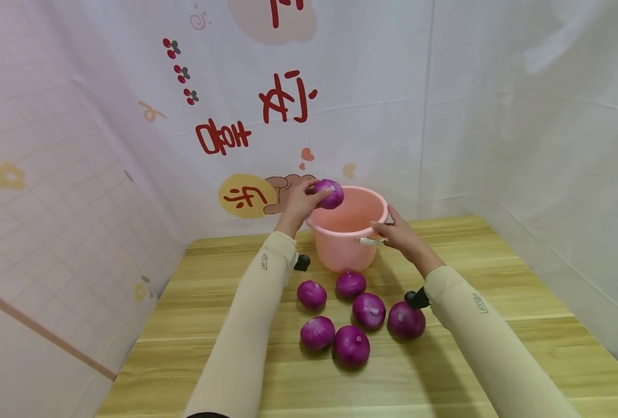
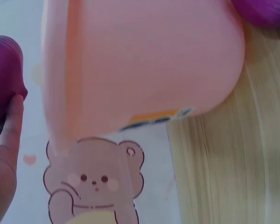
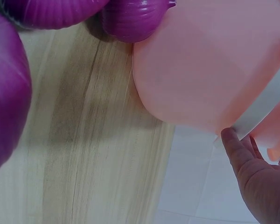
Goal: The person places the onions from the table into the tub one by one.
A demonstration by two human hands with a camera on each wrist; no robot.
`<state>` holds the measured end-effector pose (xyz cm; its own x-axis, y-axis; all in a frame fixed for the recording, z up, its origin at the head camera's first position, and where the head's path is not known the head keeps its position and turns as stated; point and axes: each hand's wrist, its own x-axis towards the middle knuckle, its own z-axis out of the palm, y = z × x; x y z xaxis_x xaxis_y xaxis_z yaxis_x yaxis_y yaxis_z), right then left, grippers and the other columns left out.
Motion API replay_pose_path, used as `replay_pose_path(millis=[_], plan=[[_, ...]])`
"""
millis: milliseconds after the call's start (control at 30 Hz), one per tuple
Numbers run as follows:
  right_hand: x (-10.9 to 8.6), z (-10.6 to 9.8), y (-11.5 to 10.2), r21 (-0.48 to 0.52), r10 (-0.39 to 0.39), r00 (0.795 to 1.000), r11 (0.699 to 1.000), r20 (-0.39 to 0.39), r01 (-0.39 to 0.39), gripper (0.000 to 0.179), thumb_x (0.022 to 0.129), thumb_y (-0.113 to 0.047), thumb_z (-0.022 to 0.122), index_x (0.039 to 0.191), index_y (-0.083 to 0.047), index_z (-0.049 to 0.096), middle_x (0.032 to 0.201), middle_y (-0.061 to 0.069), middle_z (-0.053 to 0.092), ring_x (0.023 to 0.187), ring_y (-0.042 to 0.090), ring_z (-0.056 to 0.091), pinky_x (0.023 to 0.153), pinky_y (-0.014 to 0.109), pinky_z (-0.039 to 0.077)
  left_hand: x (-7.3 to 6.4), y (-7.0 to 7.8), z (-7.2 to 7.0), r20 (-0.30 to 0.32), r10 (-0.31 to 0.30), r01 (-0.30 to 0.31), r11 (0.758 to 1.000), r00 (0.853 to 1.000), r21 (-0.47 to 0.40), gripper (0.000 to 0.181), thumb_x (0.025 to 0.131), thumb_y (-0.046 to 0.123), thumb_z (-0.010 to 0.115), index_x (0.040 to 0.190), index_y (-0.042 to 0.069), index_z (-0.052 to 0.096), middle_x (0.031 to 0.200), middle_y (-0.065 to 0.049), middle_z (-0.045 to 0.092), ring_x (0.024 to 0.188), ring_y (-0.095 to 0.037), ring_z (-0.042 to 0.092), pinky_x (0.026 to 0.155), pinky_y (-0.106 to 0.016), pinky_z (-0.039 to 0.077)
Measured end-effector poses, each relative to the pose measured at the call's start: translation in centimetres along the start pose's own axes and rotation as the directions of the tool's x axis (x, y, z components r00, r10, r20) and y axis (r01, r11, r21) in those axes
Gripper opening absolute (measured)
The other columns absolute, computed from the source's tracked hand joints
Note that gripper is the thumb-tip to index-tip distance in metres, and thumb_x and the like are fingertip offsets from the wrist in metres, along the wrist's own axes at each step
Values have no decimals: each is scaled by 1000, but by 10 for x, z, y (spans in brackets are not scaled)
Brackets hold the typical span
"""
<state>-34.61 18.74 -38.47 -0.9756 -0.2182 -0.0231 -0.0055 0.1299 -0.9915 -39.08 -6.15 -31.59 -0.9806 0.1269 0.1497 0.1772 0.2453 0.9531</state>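
My left hand [image 1: 303, 200] grips a purple onion [image 1: 332, 195] above the left side of the pink bucket's rim. In the left wrist view that onion [image 2: 5, 77] shows at the left edge, beside the bucket wall, with the fingers against it. The bucket [image 1: 346, 249] stands upright near the back of the table. On its right side, my right hand [image 1: 400, 235] holds the rim, the thumb by the white handle [image 1: 372, 241]. The right wrist view shows the thumb against the handle [image 3: 263, 105]. The bucket's bottom inside is hidden.
Several purple onions [image 1: 368, 311] lie on the wooden table [image 1: 209, 325] in front of the bucket, one [image 1: 350, 284] close to its base. The right-hand onion [image 1: 407, 321] lies under the right wrist. A printed white curtain [image 1: 371, 128] hangs behind the table.
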Motion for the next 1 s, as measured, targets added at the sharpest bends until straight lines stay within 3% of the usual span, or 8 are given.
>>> replay_pose_path(millis=[167, 367, 700, 1000], plan=[[0, 0, -2, 9, 7, 1000, 1000, 3, -7, 79, 91, -28, 55, 146, -26, -2, 131, 21, 41, 115, 29, 43, 98, 53, 29, -1, 1, 11, 12, 5, -6, 998, 1000, 64, 64, 79, 40, 68, 133, 14, 45, 120, -10, 53, 103, -21, 55, 84, -30, 47], [0, 0, -2, 9, 5, 1000, 1000, 4, -5, 75, 93, -25, 53, 146, -27, 1, 127, 22, 44, 113, 30, 43, 97, 54, 30, -1, -1, 10, 32, 27, -30, 995, 999, 91, 62, 82, 40, 65, 135, 17, 43, 121, -8, 51, 109, -20, 51, 87, -30, 45], [-3, 1, -2, -12, 22, 1000, 1000, -6, -23, 83, 90, -31, 56, 146, -26, -5, 131, 20, 42, 119, 31, 40, 99, 54, 28, -11, 7, -9, 45, 68, -71, 994, 997, 78, 57, 84, 32, 64, 134, 15, 43, 121, -8, 51, 107, -19, 51, 83, -30, 48], [-4, 2, -1, -18, 24, 1000, 1000, -10, -24, 83, 92, -29, 54, 145, -23, -9, 130, 22, 42, 123, 33, 38, 100, 54, 26, -21, 10, -31, 62, 72, -74, 997, 995, 27, 50, 83, 31, 66, 129, 19, 50, 124, -10, 49, 108, -23, 50, 87, -43, 45]])
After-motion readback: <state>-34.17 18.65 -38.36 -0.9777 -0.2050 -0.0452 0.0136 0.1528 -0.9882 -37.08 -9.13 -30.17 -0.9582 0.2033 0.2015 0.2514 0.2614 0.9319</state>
